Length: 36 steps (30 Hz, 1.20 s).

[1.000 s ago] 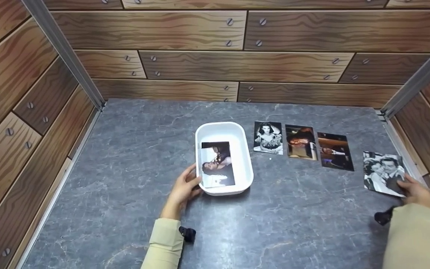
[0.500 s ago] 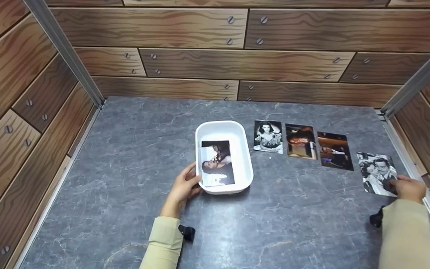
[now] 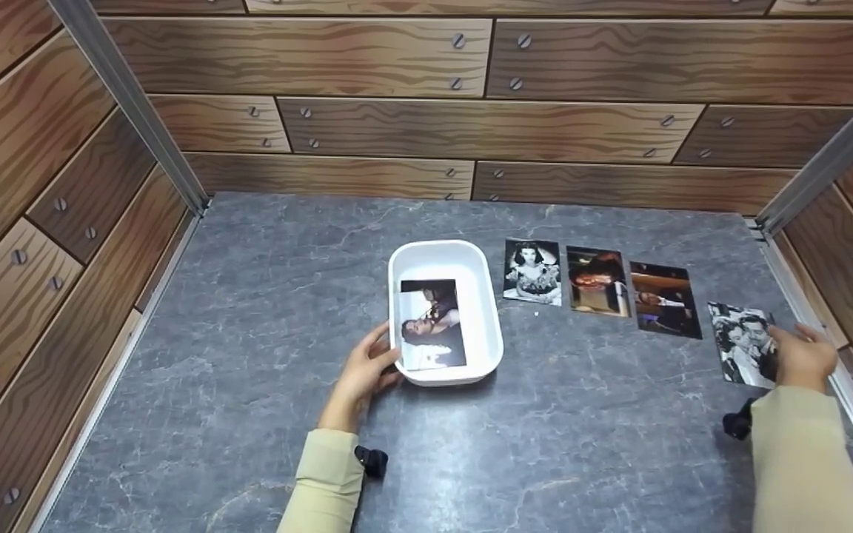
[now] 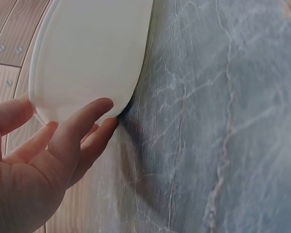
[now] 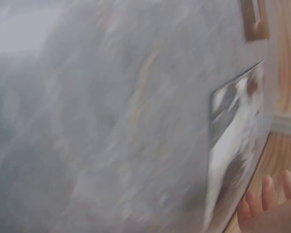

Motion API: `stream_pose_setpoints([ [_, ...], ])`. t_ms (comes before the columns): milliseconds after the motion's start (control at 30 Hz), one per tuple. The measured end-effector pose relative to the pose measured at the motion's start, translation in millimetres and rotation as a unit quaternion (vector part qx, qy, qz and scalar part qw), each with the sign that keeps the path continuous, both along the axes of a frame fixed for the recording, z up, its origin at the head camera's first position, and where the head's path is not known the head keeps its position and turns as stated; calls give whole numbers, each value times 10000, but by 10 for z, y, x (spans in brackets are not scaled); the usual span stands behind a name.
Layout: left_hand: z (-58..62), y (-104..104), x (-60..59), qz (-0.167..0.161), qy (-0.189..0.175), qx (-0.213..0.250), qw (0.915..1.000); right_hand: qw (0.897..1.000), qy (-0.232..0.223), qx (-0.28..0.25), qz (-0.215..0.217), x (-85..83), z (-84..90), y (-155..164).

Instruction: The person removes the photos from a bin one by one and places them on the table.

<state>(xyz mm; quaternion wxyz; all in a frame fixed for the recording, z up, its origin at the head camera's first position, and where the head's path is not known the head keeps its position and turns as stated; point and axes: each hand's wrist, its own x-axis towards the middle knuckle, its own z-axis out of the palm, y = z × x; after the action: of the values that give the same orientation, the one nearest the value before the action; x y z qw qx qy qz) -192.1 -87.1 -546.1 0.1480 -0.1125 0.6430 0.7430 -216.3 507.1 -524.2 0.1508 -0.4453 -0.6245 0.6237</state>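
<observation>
A white plastic tub (image 3: pixel 450 378) stands mid-table, holding two overlapping photos (image 3: pixel 426 331). My left hand (image 3: pixel 360 374) grips the tub's near left corner; in the left wrist view the thumb is at the rim and the fingers lie along the outer wall of the tub (image 4: pixel 94 58). At the far right a black-and-white photo of a couple (image 3: pixel 739 344) lies on the table. My right hand (image 3: pixel 803 359) is beside its right edge with nothing in its grasp. In the right wrist view, the fingers of the right hand (image 5: pixel 271 206) are spread apart from the blurred photo (image 5: pixel 237 141).
Between the tub and the couple photo lie a black-and-white portrait photo (image 3: pixel 532 272), a brownish photo (image 3: pixel 597 281) and a dark photo with an orange top (image 3: pixel 666 300), in a slanting row. Wood-patterned walls (image 3: pixel 367 129) enclose the grey marbled table (image 3: pixel 286 296) at back and sides.
My right hand moved left with the couple photo, laid it at the row's right end and let go of it. My left hand and the tub stayed in place.
</observation>
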Motion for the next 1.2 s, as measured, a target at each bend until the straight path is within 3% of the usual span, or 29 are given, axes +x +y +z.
stream_pose_setpoints([
  [67,6,1,2,-7,17,-52,10000,9989,376,-274,-83,-68,56,-61],
  [233,-1,1,3,-41,77,-97,9999,9956,588,-709,150,-290,221,-306],
  [400,-7,3,3,-84,99,-95,9999,9927,718,-649,722,-459,368,-742],
  [500,-14,0,2,-99,129,-12,9999,9859,988,-703,1149,-525,452,-1074],
  [633,-13,-8,7,-88,131,32,9999,9689,1304,-658,2000,-582,519,-1560],
  [833,16,-19,17,-15,84,-25,10000,9278,1596,-658,3308,-596,520,-2403],
  [967,22,-16,16,-24,71,-43,10000,9072,1637,-711,3809,-510,437,-2997],
  [1200,12,-6,14,-107,69,23,9999,8886,1228,-297,4408,-310,167,-3759],
])
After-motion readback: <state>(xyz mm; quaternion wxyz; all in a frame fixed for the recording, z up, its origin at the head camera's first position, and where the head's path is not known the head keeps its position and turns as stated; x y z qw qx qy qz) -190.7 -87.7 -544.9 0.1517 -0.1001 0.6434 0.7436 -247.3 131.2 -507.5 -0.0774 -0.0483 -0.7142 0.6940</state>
